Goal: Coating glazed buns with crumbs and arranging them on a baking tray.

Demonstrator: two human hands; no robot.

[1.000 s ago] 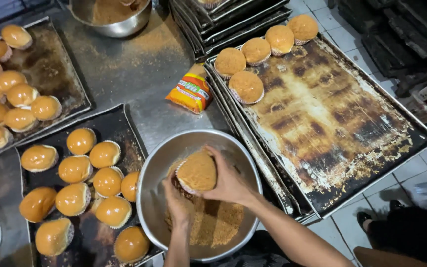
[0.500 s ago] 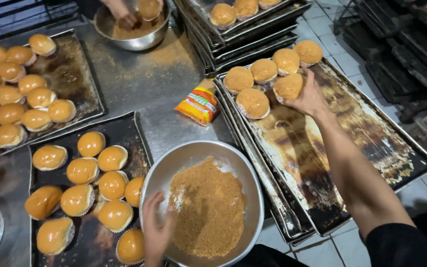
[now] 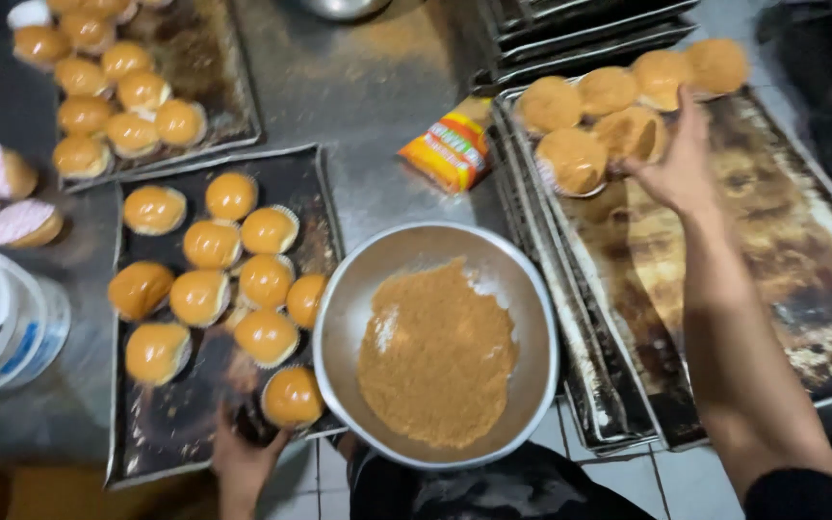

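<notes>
My right hand reaches over the big browned baking tray, fingers spread, fingertips against a crumb-coated bun lying with other coated buns at the tray's far left corner. My left hand is at the near edge of the dark tray of glossy plain buns, its fingers just beside the nearest bun without closing on it. Between my hands stands a metal bowl holding brown crumbs.
An orange packet lies behind the bowl. Another tray of glossy buns sits at the far left, with paper-cupped buns and a white tub beside it. Stacked trays are at the back.
A second ago both hands held a bun in the crumb bowl. My right hand carried it to the right tray and set it among the coated ones; my left hand moved to the plain buns.
</notes>
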